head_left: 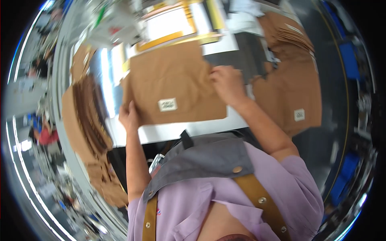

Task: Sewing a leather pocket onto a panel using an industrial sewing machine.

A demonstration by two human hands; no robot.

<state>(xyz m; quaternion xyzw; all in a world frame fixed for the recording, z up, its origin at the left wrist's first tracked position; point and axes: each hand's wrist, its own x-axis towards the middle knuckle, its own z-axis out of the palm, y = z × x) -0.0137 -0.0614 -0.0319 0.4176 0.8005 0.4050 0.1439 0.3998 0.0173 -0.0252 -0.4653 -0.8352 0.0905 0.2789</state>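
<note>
A flat piece of brown fabric [169, 76] with a small white label [167, 105] near its lower edge is spread in front of me. My left hand [129, 115] grips its lower left corner, thumb on top. At the fabric's right edge my right hand [228, 82] is closed on the cloth, fingers bunched near a notch in that edge. The cloth wrinkles slightly beside the right hand. Its lower edge hangs over a white work surface [152, 134].
A stack of brown pieces [86, 116] lies at the left. More brown fabric [289, 88], also labelled, is piled at the right. A blurred white sewing machine [116, 28] stands at the far left, near a yellow-framed template [167, 26]. White cloth [244, 18] lies at the back.
</note>
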